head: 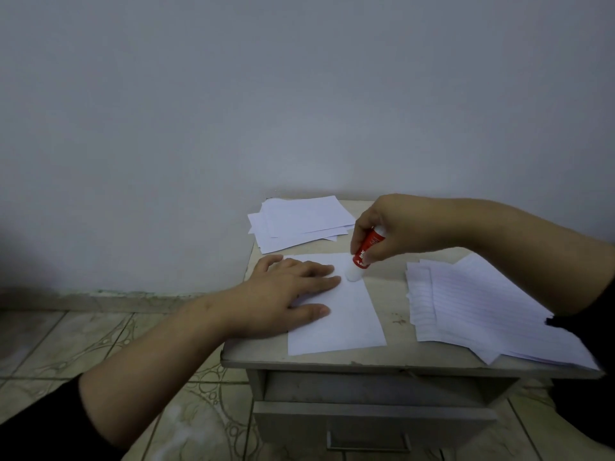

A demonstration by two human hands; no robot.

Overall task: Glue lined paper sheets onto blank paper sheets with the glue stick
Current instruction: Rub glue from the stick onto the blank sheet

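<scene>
Head view: gluing step in hand. Left hand lies flat, fingers spread straight, pressing the left part of a blank sheet at the middle of the bench. Right hand has its grip pinched around the red barrel of the glue stick, which is tilted, white tip down and touching the sheet near its far edge, just beside the left fingertips. Glue coverage looks early: tip sits at the far end, rest of the sheet shows no visible sheen, though I can't tell for sure at this resolution. Lined paper stack is fanned on the right of the bench, well apart from the tip; blank paper stack sits at the far left corner. Next move, as I read it: drag the stick toward the near edge in passes with the left hand pinning the sheet, then fetch one lined sheet and align it on top. Label: white marks on the red barrel, too small and blurred to read; no brand legible.
</scene>
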